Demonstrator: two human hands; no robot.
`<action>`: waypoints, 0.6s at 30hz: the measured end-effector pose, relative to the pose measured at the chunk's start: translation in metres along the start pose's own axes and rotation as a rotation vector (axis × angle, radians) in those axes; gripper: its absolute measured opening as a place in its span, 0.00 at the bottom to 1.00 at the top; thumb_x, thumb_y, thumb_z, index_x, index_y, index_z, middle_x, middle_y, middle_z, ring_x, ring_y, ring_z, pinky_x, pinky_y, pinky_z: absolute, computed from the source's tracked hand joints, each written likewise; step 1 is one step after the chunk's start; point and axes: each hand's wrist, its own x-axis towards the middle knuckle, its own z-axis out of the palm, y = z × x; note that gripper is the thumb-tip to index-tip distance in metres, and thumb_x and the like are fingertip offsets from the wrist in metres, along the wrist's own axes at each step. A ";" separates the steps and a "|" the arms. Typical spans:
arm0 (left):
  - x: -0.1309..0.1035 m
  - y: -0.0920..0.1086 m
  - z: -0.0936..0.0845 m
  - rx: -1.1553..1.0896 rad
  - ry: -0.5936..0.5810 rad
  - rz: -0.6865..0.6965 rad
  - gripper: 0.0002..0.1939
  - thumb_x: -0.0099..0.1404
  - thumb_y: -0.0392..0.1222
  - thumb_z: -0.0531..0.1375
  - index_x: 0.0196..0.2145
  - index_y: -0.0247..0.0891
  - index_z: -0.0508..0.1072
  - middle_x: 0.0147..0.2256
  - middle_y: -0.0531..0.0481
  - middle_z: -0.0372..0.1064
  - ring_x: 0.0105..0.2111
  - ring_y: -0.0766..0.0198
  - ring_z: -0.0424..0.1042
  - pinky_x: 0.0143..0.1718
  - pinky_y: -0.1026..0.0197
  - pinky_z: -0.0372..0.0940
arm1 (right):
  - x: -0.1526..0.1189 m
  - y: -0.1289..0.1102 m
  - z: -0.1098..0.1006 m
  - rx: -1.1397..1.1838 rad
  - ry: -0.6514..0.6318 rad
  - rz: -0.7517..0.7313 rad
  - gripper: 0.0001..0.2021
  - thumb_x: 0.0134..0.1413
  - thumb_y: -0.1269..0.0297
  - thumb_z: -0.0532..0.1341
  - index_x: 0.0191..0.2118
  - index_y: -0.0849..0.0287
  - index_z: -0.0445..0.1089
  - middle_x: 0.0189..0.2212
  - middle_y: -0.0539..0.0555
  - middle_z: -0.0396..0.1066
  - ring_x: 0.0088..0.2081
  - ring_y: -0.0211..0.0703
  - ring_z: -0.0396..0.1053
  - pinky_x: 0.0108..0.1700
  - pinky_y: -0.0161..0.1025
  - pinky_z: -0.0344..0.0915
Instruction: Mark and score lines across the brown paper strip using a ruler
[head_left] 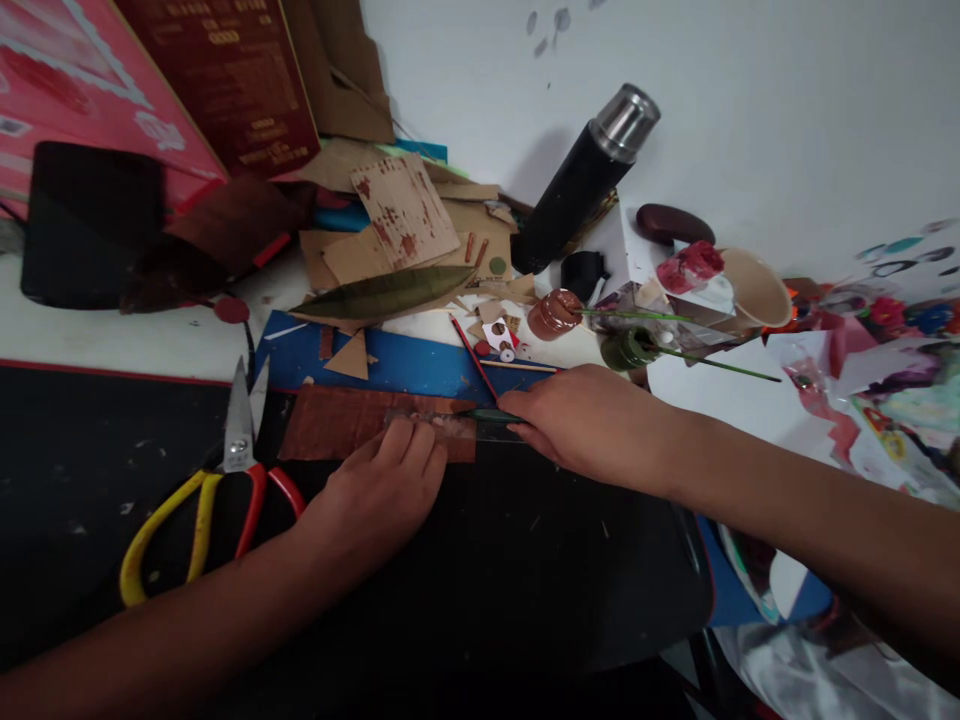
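A painted brown cardboard strip [337,425] lies across the black mat in front of me. With curled fingers pressed together, my left hand [390,480] holds down a clear ruler-like strip [495,432] on its right part. My right hand [592,425] is closed on a slim dark-green tool [484,414]; its tip touches the brown strip's right end. Whether that tool is a knife or a pen I cannot tell. A thin red stick [474,358] slants down to my right fingertips. Left of the brown strip lie scissors [238,455] with yellow and red handles, blades parted.
Behind the mat are cardboard scraps [405,215], a long green leaf shape [390,295] and a leaning black flask [577,185]. Brown [555,315] and green [626,350] paint jars hold sticks that point right, above my right forearm. A dark phone-like slab [94,225] stands at left.
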 end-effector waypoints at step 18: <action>-0.001 0.002 0.002 -0.026 0.012 -0.016 0.11 0.65 0.25 0.56 0.39 0.30 0.78 0.35 0.41 0.73 0.35 0.52 0.73 0.26 0.59 0.70 | -0.006 0.000 0.007 -0.007 0.067 0.023 0.10 0.71 0.63 0.57 0.49 0.58 0.74 0.36 0.58 0.82 0.35 0.51 0.77 0.29 0.41 0.50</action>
